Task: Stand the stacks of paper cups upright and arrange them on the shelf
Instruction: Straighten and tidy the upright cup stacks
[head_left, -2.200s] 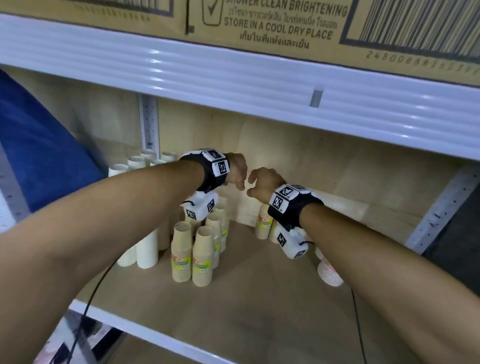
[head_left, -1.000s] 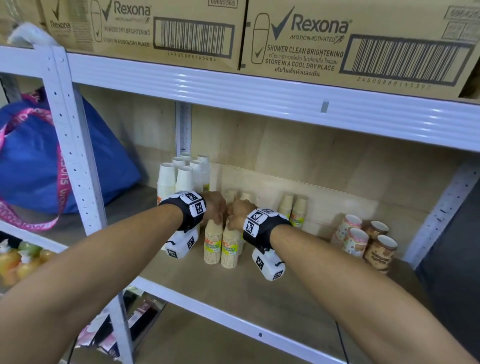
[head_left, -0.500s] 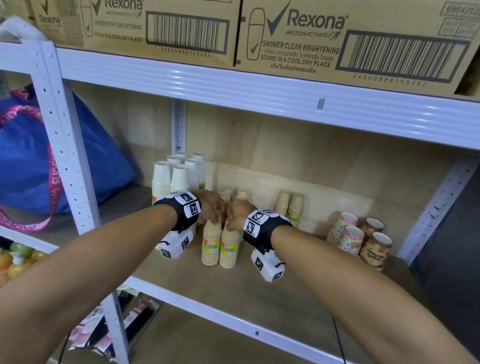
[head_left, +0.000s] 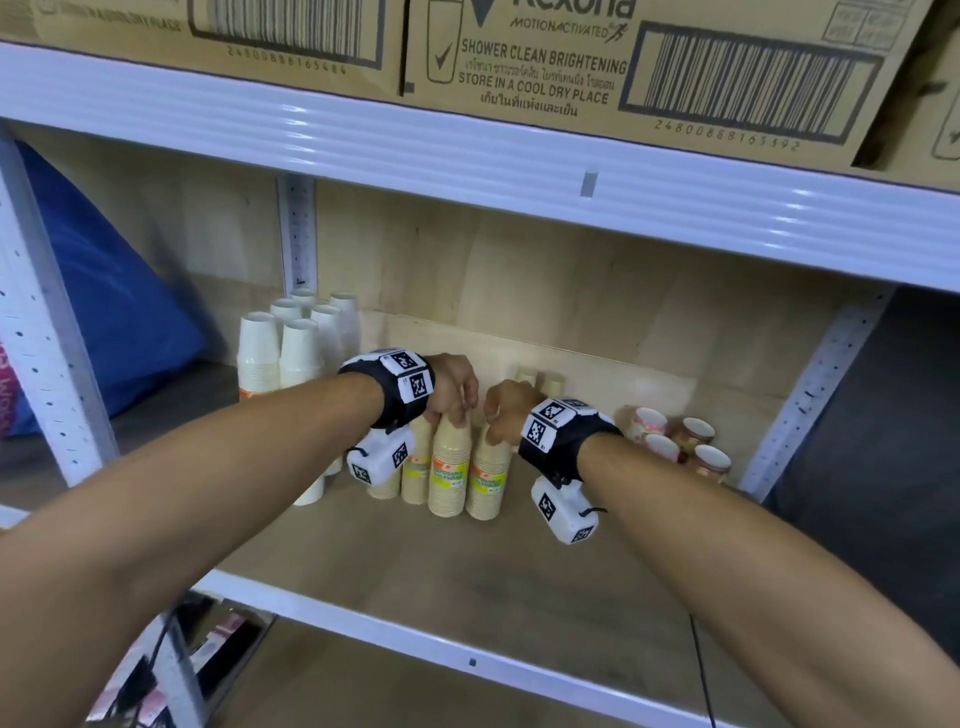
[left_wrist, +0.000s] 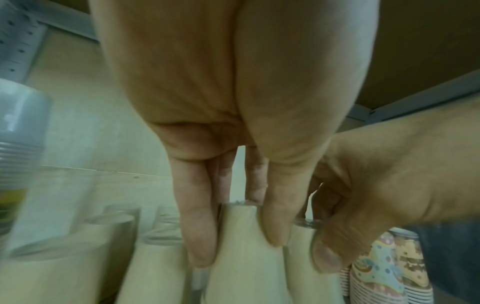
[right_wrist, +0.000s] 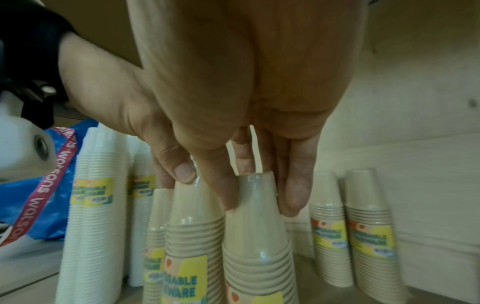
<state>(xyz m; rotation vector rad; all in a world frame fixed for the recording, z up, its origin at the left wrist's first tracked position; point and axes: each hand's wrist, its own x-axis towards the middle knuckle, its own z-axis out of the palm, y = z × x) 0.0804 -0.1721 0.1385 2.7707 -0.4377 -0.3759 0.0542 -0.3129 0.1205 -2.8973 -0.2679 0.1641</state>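
1. Left hand (head_left: 451, 387), centre of the head frame: fingers and thumb pointing down, pinching the top of one kraft paper-cup stack (head_left: 450, 462); seen in the left-wrist view as fingertips (left_wrist: 201, 244) on either side of the stack's upturned top cup.
2. Right hand (head_left: 506, 410), just right of it: same downward pinch on the neighbouring kraft stack (head_left: 484, 470); fingertips (right_wrist: 296, 195) in the right-wrist view pressed to the top cup's sides.
3. Both held stacks upright, rims down, touching each other at mid-frame, standing on the shelf board (head_left: 467, 582); probably being nudged into line with the kraft stacks (head_left: 413, 467) directly left.
4. Advice for this step: keep the grip light, since thin paper walls look likely to dent under a hard pinch. Slide rather than lift, as only the top cup is held and a lift could pull it off the stack. Keep the bases flat on the board. Close the gap without knocking the tall, narrow neighbours, which look easy to tip.
5. Further out, upper left of the cluster: tall white cup stacks (head_left: 280, 353), upright. Behind the right hand: two more kraft stacks (right_wrist: 350, 226) against the back panel. Lower right of the hands: short patterned cup stacks (head_left: 680, 441), grouped; whether quite upright is hard to tell.
6. Surface: pale wood board in a white metal shelving frame (head_left: 467, 156); wooden back panel behind.
7. Room: Rexona cartons (head_left: 571, 57) on the shelf above, across the top; blue bag (head_left: 114, 322) at the left edge, in the next bay.
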